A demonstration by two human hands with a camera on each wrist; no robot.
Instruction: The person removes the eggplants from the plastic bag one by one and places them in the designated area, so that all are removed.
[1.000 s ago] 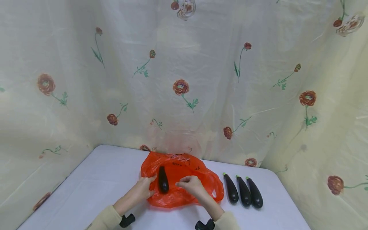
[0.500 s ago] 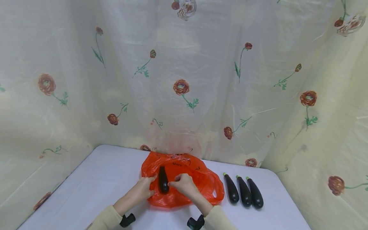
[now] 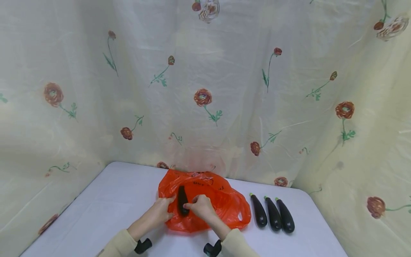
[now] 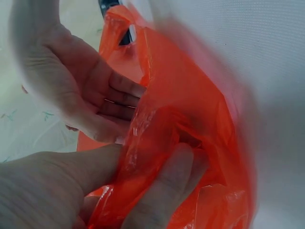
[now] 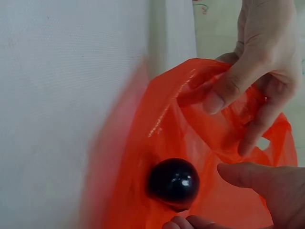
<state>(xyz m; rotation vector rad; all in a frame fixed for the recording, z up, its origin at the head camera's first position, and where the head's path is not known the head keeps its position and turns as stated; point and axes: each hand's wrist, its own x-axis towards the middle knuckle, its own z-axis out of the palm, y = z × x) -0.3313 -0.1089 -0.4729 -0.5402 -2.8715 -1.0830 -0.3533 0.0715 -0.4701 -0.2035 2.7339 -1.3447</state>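
Observation:
A dark eggplant (image 3: 182,195) lies in the mouth of a red plastic bag (image 3: 224,200) on the table. My left hand (image 3: 160,210) holds the bag's left edge; in the left wrist view the film runs between thumb (image 4: 95,167) and fingers. My right hand (image 3: 201,208) is over the eggplant's thick lower end and hides part of it. In the right wrist view, the right thumb (image 5: 243,174) and fingertips (image 5: 183,223) stand apart beside the eggplant's round end (image 5: 174,182), with a gap between them and it.
Three more eggplants (image 3: 273,214) with green stem ends lie side by side on the white table (image 3: 128,185), right of the bag. A flower-patterned plastic sheet (image 3: 231,117) hangs behind the table and at its sides.
My right hand has moved left, from the bag's middle to over the eggplant's lower end. The left hand stays on the bag's edge, and the eggplant has not visibly moved.

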